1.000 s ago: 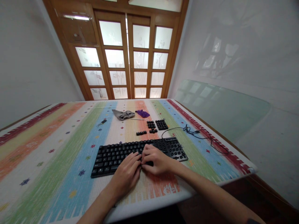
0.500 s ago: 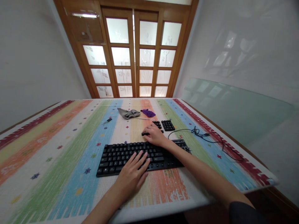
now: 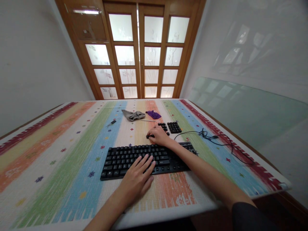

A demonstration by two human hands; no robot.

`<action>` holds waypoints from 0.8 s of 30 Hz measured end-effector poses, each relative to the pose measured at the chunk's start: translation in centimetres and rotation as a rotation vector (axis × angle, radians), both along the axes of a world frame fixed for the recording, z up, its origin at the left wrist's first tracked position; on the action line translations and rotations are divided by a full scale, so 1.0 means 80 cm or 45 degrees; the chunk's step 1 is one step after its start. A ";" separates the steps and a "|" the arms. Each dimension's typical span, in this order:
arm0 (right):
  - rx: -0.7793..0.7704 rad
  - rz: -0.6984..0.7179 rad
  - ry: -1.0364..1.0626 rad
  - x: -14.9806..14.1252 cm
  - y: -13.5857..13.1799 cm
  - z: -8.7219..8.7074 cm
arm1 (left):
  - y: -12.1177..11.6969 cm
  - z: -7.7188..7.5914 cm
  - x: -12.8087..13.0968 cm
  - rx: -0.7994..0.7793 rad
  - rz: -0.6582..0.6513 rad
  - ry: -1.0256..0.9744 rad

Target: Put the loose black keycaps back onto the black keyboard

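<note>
A black keyboard [image 3: 115,165] lies across the near part of the table, its right-hand block without keycaps. My left hand [image 3: 137,175] rests flat on its lower middle keys, fingers stretched out. Reaching over the keyboard's back edge, my right hand [image 3: 158,134] has its fingers curled down around small black keycaps [image 3: 149,136] on the cloth; how many is hidden. Just beyond it stand a small group of loose keycaps [image 3: 163,126] and a larger block of number-pad keycaps [image 3: 174,127], set in rows.
A grey cloth [image 3: 134,115] and a purple cloth [image 3: 154,114] lie farther back, with a thin rod [image 3: 147,120] before them. A small black key-like item [image 3: 112,122] is at left. The keyboard's cable [image 3: 207,135] coils at right on the striped tablecloth [image 3: 72,160].
The view has shifted slightly. Both hands keep nearly the same places, the left on the keyboard and the right at the small keycaps.
</note>
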State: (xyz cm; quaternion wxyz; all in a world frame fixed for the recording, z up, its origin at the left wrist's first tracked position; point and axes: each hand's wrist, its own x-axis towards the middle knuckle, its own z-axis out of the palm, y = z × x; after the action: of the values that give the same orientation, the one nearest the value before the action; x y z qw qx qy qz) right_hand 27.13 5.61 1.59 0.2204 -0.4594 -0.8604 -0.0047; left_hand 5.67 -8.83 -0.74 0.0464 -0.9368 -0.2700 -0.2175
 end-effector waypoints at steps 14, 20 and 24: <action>0.074 0.242 0.279 0.010 -0.081 0.040 | 0.004 0.003 -0.011 -0.305 0.081 -0.291; -0.070 0.418 0.385 0.032 -0.152 0.039 | 0.012 0.011 -0.010 -0.276 0.100 -0.297; -0.069 0.465 0.338 0.038 -0.175 0.026 | 0.019 0.021 -0.008 -0.224 0.112 -0.249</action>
State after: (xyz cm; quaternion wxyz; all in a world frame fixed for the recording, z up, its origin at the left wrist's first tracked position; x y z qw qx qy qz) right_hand 30.15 -8.40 3.66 0.3165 -0.2985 -0.8925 0.1189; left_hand 5.01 -7.27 0.92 -0.0529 -0.8989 -0.3321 -0.2810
